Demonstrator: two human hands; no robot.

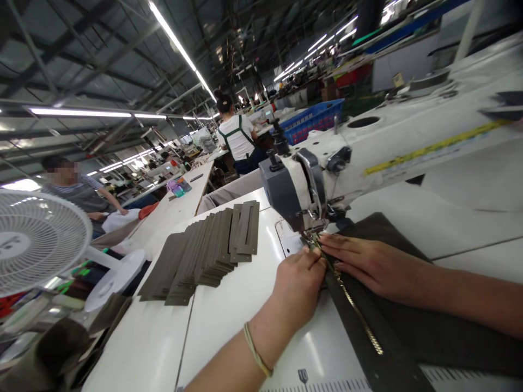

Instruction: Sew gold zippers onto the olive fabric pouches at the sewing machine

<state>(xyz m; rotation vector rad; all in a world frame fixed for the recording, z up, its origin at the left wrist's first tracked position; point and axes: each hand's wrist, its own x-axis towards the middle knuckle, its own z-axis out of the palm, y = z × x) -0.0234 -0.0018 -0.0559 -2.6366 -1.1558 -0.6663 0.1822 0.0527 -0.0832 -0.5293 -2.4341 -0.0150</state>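
The only writing that reads is the number 10 printed beside the ruler marks (327, 385) along the near edge of the white sewing table (229, 305); a yellow strip (433, 147) along the machine arm carries marks too small to make out.

A dark olive fabric panel (412, 321) lies flat on the table's right side, with a brass-toothed zipper (355, 310) running along its left edge from the near side up to the presser foot (312, 235) of the white and grey sewing machine (302, 188). The left hand (300, 288) is curled, its fingertips pressed together on the zipper tape just near of the foot. The right hand (368, 264) lies flat on the panel, fingers extended and close together, tips pointing left beside the needle area. A pale band (256, 351) circles the left wrist.

To the left, a fanned stack of flat olive slotted strips (204, 253) stretches across the table. At the far left stands a white desk fan (38, 239) with a wire grille. Farther back, a blue plastic crate (314, 117) sits behind the machine, one person (237, 136) stands with their back turned, and another person (77, 188) sits at a bench.
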